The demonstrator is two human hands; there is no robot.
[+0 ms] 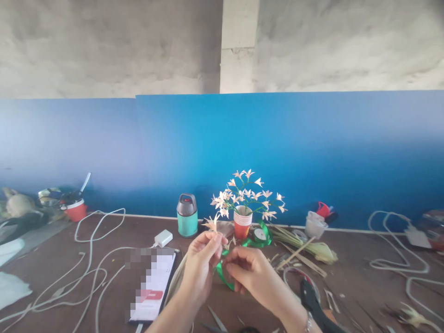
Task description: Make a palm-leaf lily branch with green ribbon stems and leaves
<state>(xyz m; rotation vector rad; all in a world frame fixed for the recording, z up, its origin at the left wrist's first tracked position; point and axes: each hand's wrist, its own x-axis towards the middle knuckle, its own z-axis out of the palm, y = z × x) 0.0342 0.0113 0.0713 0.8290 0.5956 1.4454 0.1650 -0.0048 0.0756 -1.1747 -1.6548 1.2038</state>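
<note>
My left hand (204,259) is raised over the table, thumb and fingertips pinching the base of a pale star-shaped flower (212,224) whose pointed petals face up. Just right of it, my right hand (249,268) has its fingers curled together beside a green ribbon (225,279) that hangs between the two hands; the fingertips appear to pinch the ribbon. Behind the hands, a red and white paper cup (242,227) holds green stems bearing several similar pale flowers (244,193). A roll of green ribbon (260,234) lies to the right of the cup.
A teal flask (188,217) stands behind my left hand. A phone (156,291), a white charger (163,238) and loose cables (90,245) lie left. On the right are dried husks (321,252), a white cup (315,225) and a black-handled tool (314,305). Scissor blades (217,319) lie in front.
</note>
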